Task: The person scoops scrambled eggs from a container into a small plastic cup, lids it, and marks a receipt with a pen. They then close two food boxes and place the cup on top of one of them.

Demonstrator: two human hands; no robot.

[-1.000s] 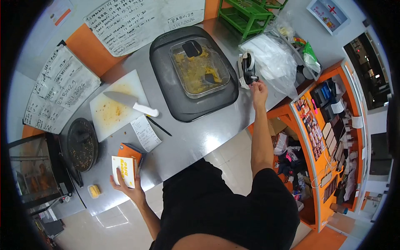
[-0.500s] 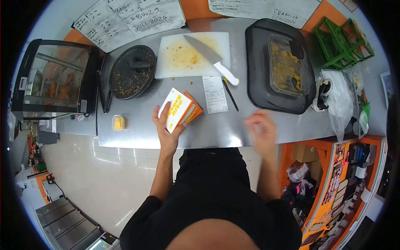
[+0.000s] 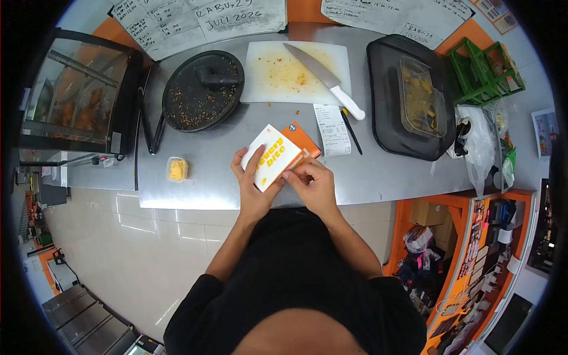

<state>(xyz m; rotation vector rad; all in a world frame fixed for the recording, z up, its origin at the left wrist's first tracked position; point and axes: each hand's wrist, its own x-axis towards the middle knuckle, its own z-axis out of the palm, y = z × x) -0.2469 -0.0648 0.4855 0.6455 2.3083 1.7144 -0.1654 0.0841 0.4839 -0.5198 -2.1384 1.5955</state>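
A white and orange carton [image 3: 276,155] with yellow lettering is tilted above the steel counter's front part. My left hand [image 3: 255,184] grips its left and lower side, fingers spread over the white face. At the carton's lower right edge, my right hand [image 3: 312,180] has thumb and fingers pinched together; whether a flap is between them is hidden. Behind the carton an orange panel [image 3: 300,137] shows. A printed receipt [image 3: 333,130] and a dark pen [image 3: 351,131] lie to the right. Further left sits a small tub of yellow food [image 3: 177,170].
On the steel counter [image 3: 225,189] stand a white cutting board [image 3: 266,89] with a knife [image 3: 319,71], a round black pan [image 3: 204,92] and a black tray [image 3: 384,112] bearing a clear container [image 3: 423,97]. A glass display case [image 3: 77,94] is left, green baskets [image 3: 473,74] right.
My right hand has come in from the right to the carton's edge. The carton and my left hand have turned, showing more of the white face. The camera view has shifted slightly.
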